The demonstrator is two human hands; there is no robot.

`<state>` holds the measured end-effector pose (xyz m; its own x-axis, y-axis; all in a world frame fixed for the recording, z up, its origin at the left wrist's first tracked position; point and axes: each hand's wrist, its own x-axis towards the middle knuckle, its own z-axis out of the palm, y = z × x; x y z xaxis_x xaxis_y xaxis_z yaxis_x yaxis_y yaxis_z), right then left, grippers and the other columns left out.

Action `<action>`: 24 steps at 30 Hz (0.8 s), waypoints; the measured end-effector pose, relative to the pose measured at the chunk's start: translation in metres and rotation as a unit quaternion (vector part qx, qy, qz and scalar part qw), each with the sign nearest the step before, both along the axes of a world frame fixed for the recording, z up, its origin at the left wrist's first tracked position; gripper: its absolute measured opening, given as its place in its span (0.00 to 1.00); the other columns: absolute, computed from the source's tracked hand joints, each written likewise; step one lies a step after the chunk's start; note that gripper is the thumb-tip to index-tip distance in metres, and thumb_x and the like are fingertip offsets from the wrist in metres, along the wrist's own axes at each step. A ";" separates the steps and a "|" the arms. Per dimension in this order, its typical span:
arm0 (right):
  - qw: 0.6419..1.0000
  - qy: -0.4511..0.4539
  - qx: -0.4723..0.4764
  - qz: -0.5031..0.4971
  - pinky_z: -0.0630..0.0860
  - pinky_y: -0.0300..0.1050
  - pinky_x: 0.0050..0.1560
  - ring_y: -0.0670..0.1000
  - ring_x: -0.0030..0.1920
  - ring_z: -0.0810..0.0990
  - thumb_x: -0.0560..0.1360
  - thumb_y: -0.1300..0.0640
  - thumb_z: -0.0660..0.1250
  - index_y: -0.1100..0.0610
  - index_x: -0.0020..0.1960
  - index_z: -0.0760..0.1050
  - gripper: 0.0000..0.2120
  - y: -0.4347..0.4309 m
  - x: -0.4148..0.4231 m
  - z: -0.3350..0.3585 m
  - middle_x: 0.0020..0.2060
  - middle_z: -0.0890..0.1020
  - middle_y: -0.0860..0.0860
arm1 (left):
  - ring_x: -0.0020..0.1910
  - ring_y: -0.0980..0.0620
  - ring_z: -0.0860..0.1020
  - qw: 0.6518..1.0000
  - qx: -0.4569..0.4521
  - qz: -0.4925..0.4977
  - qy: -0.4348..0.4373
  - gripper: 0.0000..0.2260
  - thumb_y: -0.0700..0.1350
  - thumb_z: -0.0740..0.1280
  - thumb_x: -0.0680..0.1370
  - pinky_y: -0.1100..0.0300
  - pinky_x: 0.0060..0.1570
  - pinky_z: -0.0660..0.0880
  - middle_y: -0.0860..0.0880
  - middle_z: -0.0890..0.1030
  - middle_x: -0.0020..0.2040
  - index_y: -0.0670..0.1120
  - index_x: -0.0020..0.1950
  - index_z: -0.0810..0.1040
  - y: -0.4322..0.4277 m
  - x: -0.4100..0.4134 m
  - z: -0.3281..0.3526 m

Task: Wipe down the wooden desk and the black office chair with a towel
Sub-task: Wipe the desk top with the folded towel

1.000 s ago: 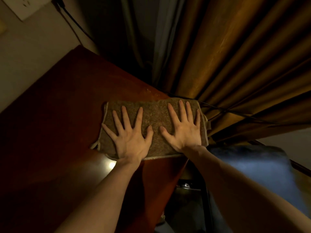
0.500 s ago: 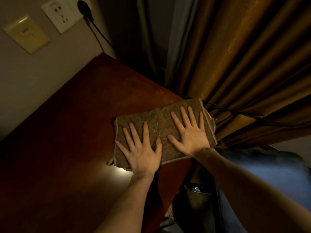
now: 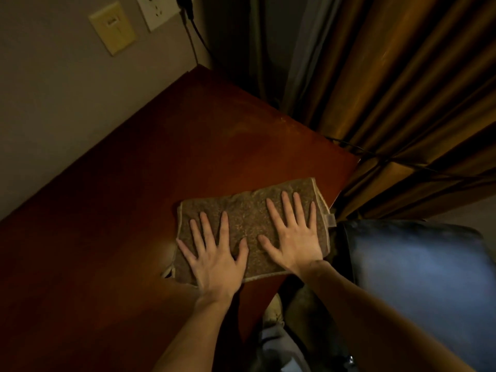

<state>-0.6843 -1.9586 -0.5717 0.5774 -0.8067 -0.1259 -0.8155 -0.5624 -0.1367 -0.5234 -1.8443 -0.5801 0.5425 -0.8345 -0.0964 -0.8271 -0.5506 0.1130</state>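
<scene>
Head view, looking down on a reddish-brown wooden table [image 3: 128, 200] set cornerwise against a pale wall [image 3: 53, 89]. Near the table's right edge, close to the front corner, a folded brown towel [image 3: 249, 213], lying flat, pale-hemmed, with a small loop tab [image 3: 330, 220] sticking out on the right.

On top of the towel, side by side, left hand [image 3: 214, 261] and right hand [image 3: 294, 237], both palm down. Grip of each open: fingers straight and spread, pressed flat on the cloth, curled round nothing. Left hand toward the towel's near left corner, heel of the palm over the hem. Right hand toward the right end, fingertips short of the far hem. Thumbs pointed toward each other, apart, with a strip of towel between. Bare forearms reaching in from the bottom of the picture. At the towel's near left corner, a bit of pale hem poking out, beside a bright patch of reflected light on the wood.

Just right of the table, beside the towel's end, the black chair [image 3: 416, 264], dull blue sheen on it, untouched by either hand.

Behind, golden-brown curtains [image 3: 402, 89] in heavy folds, with a thin dark cable [image 3: 389, 160] strung across them. High on the wall, a yellowish switch plate [image 3: 112, 28] and a white socket [image 3: 157, 12] with a black plug [image 3: 186, 6], its cord [image 3: 197, 47] dropping toward the table's far corner.
</scene>
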 end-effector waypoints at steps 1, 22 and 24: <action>1.000 0.001 0.001 -0.001 0.42 0.71 0.78 0.61 0.82 0.39 0.79 0.27 0.46 0.46 0.84 0.42 0.40 0.011 0.002 0.000 0.83 0.45 0.55 | 0.83 0.39 0.44 1.000 -0.001 0.002 0.003 0.34 0.68 0.48 0.80 0.29 0.75 0.42 0.42 0.46 0.84 0.57 0.84 0.47 0.012 0.002 0.000; 0.964 -0.046 0.036 -0.261 0.38 0.71 0.77 0.60 0.81 0.33 0.78 0.28 0.43 0.45 0.84 0.41 0.40 0.093 0.054 -0.007 0.83 0.41 0.58 | 0.83 0.41 0.44 0.927 0.044 -0.371 -0.028 0.30 0.69 0.47 0.82 0.25 0.73 0.49 0.48 0.45 0.85 0.63 0.83 0.44 0.041 0.098 0.011; 0.961 -0.050 0.022 -0.272 0.39 0.72 0.77 0.61 0.82 0.35 0.78 0.28 0.45 0.46 0.84 0.45 0.40 0.088 0.057 -0.007 0.83 0.44 0.59 | 0.83 0.42 0.43 0.924 0.041 -0.380 -0.031 0.31 0.69 0.49 0.82 0.26 0.74 0.47 0.48 0.45 0.85 0.64 0.83 0.44 0.029 0.102 0.013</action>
